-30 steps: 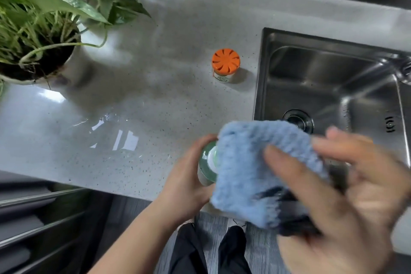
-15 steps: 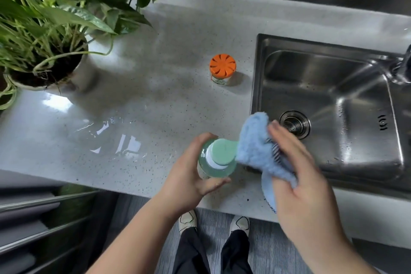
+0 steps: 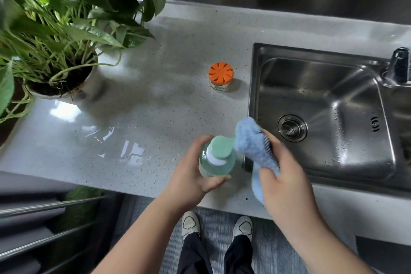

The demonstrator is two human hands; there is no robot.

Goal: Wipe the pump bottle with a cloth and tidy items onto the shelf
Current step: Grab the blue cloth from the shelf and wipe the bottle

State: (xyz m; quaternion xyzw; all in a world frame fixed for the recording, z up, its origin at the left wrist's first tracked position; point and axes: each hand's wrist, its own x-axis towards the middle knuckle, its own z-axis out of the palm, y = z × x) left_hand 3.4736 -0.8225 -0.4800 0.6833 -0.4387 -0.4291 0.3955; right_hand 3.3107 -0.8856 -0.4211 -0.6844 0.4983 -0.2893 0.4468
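While left hand (image 3: 191, 176) grips pump bottle (image 3: 216, 157), right hand (image 3: 287, 176) presses cloth (image 3: 251, 140)

The left hand (image 3: 193, 176) hides much of the pump bottle (image 3: 216, 160); the cloth (image 3: 253, 147) covers its nozzle. At 3 o'clock, the faucet (image 3: 399, 64) is cropped.

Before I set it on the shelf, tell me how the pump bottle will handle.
The pump bottle looks largely full of green liquid, so probably heavy for its size. Smooth clear plastic beside a wet countertop may be slippery. The left hand wraps its body; keep that hold, since the pump top could make it tip.
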